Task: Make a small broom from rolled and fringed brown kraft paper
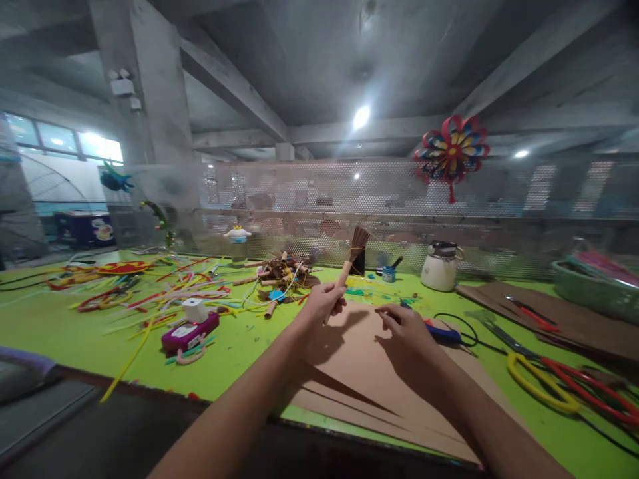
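My left hand (322, 303) is closed around the wooden handle of a small brush (353, 253), held upright with its dark bristles fanned out at the top. My right hand (405, 326) hovers just to the right over a stack of brown cardboard sheets (359, 372), its fingers curled together with nothing plainly in them. Both hands are above the green table (239, 346).
Red and yellow pipe cleaners (150, 296), a purple device (190, 331), a pile of small brooms (284, 273), a white kettle (439, 267), a blue glue gun (442, 330), scissors (559, 379) and a green basket (594, 283) lie about. A mesh fence (379, 199) backs the table.
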`<move>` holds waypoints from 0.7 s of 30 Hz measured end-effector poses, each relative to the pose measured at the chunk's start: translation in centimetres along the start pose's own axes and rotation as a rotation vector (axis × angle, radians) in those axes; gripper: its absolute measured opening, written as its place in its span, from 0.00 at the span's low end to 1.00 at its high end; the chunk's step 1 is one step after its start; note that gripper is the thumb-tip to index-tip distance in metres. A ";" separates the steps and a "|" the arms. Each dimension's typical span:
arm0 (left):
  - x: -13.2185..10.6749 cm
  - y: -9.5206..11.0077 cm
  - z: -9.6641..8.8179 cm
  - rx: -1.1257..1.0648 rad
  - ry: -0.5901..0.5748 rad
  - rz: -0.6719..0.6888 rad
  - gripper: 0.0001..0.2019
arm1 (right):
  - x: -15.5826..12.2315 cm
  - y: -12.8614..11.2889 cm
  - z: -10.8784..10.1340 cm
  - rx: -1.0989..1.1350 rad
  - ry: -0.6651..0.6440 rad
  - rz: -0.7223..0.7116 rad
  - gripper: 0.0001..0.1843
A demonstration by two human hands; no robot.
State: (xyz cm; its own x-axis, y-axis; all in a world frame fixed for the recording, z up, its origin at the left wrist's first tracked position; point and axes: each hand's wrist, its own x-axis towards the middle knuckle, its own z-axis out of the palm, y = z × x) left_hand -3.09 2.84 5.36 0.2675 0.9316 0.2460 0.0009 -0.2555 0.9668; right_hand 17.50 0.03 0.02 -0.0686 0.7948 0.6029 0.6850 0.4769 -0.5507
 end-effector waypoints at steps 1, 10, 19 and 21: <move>-0.1 0.0 0.5 -0.077 -0.032 -0.037 0.10 | 0.2 -0.1 -0.3 0.028 0.028 0.029 0.17; -0.1 -3.0 2.1 -0.389 -0.218 -0.233 0.11 | 0.1 -0.2 0.2 0.220 0.024 0.187 0.13; -1.3 -4.2 3.2 -0.347 -0.282 -0.251 0.10 | 0.4 -1.3 -1.2 0.374 0.141 0.220 0.10; -1.6 -4.1 3.4 -0.284 -0.292 -0.202 0.13 | 0.3 -1.9 -1.6 0.473 0.131 0.283 0.13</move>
State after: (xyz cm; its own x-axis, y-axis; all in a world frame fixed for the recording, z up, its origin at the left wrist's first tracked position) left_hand -0.26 1.48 0.79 0.5495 0.8333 0.0600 -0.1727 0.0430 0.9840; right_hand 17.31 -1.25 2.15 0.1812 0.8774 0.4443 0.2622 0.3923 -0.8817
